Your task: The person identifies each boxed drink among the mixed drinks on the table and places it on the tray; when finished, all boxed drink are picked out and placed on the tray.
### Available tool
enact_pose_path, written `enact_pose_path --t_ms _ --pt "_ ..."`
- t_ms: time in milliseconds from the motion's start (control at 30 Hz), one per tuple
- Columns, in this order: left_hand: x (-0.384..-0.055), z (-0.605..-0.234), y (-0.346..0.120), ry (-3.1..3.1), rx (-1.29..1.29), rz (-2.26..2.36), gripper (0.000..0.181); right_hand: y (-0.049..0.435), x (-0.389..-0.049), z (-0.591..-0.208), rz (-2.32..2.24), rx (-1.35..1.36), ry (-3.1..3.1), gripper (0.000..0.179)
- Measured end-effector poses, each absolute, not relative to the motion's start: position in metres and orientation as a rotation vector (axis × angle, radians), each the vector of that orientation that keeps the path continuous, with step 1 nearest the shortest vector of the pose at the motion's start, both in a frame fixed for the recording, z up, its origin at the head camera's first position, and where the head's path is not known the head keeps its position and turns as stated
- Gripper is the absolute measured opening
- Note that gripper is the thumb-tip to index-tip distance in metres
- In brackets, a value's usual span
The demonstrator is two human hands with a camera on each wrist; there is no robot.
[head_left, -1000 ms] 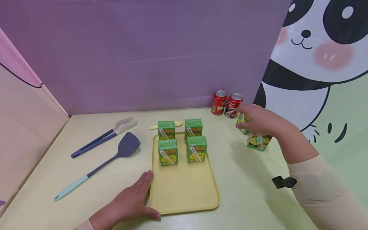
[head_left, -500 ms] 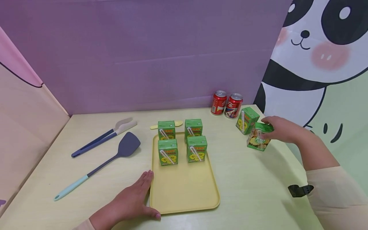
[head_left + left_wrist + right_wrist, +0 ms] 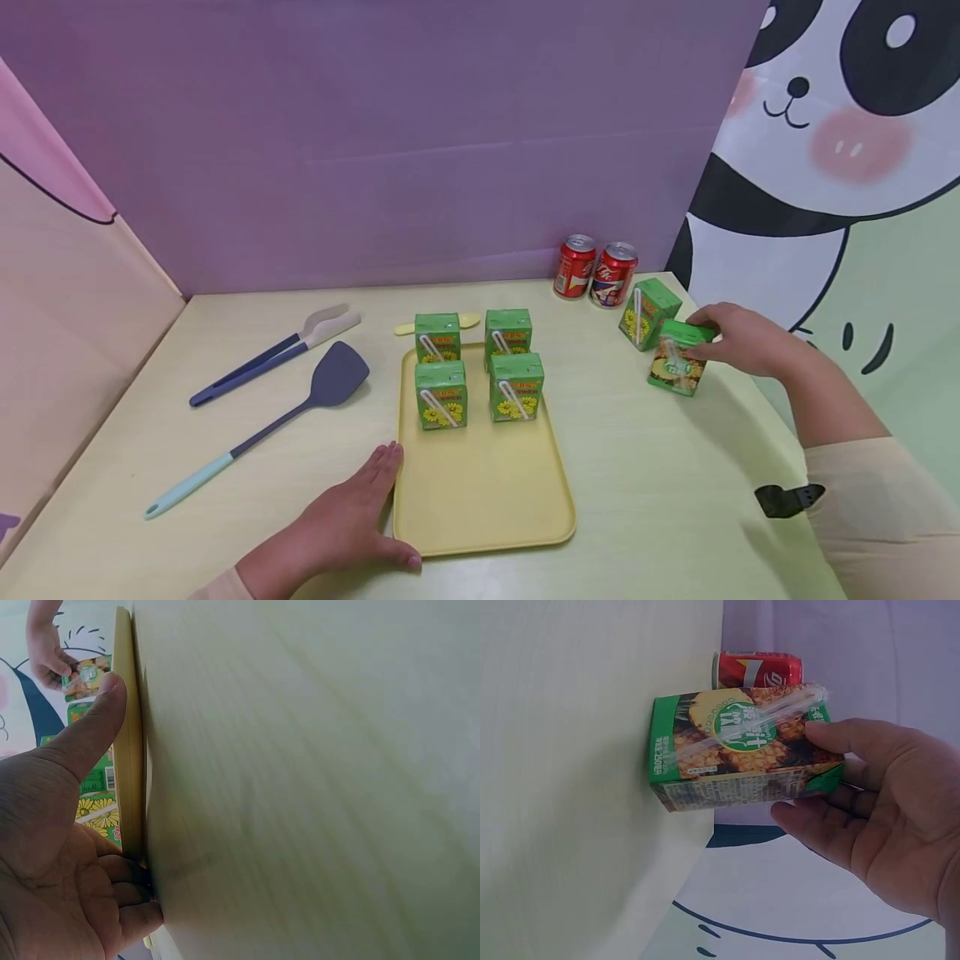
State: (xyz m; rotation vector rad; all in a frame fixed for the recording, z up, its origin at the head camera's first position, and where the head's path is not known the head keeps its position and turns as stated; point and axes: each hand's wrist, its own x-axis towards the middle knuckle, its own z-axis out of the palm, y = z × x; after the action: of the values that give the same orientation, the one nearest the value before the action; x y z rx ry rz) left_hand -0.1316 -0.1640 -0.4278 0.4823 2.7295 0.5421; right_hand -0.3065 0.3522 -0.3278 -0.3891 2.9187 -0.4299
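Observation:
My right hand (image 3: 750,337) pinches the upper part of a juice carton (image 3: 739,739) with a pineapple picture, thumb on the front and fingers behind. This carton stands at the table's right edge. Just behind it is a green drink carton (image 3: 649,315) with yellow flowers. With fingers extended, my left hand (image 3: 341,517) rests against the left edge of a yellow tray (image 3: 480,508), its thumb by the near corner. Several matching green flower cartons (image 3: 441,396) stand on the tray's far half. In the left wrist view, the thumb touches the tray's side.
Two red cans (image 3: 575,267) stand at the back right, by the purple backdrop (image 3: 375,167). A dark spatula (image 3: 337,375) and blue-handled tongs (image 3: 273,358) lie left of the tray. A yellow spoon (image 3: 405,329) lies behind it.
My right hand has moved right and nearer, from over the rear green carton to the pineapple juice carton, and has gripped its top. My left hand has stayed against the tray.

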Motion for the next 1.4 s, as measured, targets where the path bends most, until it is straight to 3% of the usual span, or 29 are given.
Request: enact_pose_path --t_ms 300,700,1100,1400 --pt "-0.132 -0.428 -0.163 2.724 0.485 0.543 0.138 0.327 -0.293 -0.315 -0.500 -0.451 2.922 0.057" --pt "-0.131 -0.429 -0.163 2.729 0.484 0.549 0.139 0.271 -0.258 -0.302 -0.648 -0.619 2.870 0.046" --pt "-0.132 -0.429 -0.164 2.740 0.493 0.536 0.138 0.211 -0.220 -0.312 -0.723 -0.922 2.804 0.033" --pt "-0.130 -0.426 -0.163 2.752 0.501 0.550 0.138 0.155 -0.197 -0.333 -0.720 -1.032 2.774 0.035"
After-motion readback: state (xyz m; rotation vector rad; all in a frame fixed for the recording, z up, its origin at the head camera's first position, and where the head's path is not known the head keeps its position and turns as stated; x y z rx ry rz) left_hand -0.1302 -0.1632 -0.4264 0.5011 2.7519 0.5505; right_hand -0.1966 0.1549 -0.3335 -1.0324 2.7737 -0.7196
